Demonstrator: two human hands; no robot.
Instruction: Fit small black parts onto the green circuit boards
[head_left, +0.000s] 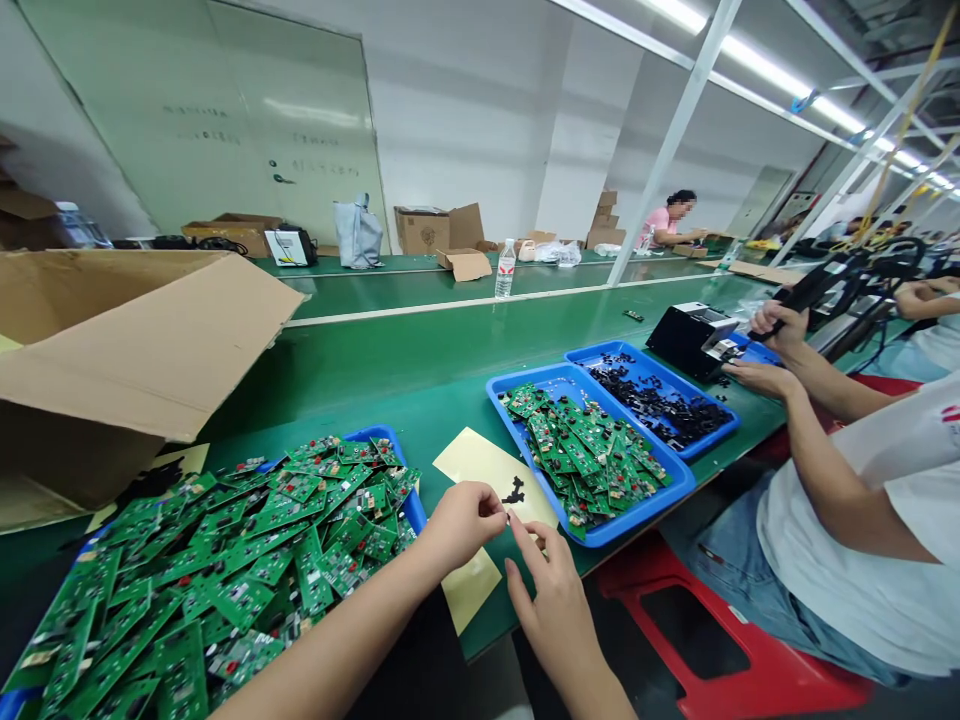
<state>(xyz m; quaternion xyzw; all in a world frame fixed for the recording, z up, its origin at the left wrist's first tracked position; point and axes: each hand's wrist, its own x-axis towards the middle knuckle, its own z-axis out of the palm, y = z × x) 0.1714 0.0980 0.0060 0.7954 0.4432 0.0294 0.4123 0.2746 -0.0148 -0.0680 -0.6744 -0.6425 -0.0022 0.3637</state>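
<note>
My left hand is curled in a pinch over a yellow paper sheet on the green bench, holding something too small to name. My right hand meets it from the right, fingers half stretched, index tip touching the pinch. A few small black parts lie on the sheet just beyond my fingers. To the left, a blue tray is heaped with several green circuit boards.
An open cardboard box stands at the far left. A person in a white shirt sits to my right, working at a black device behind two blue trays, one of boards and one of black parts. A water bottle stands beyond. A red stool sits below.
</note>
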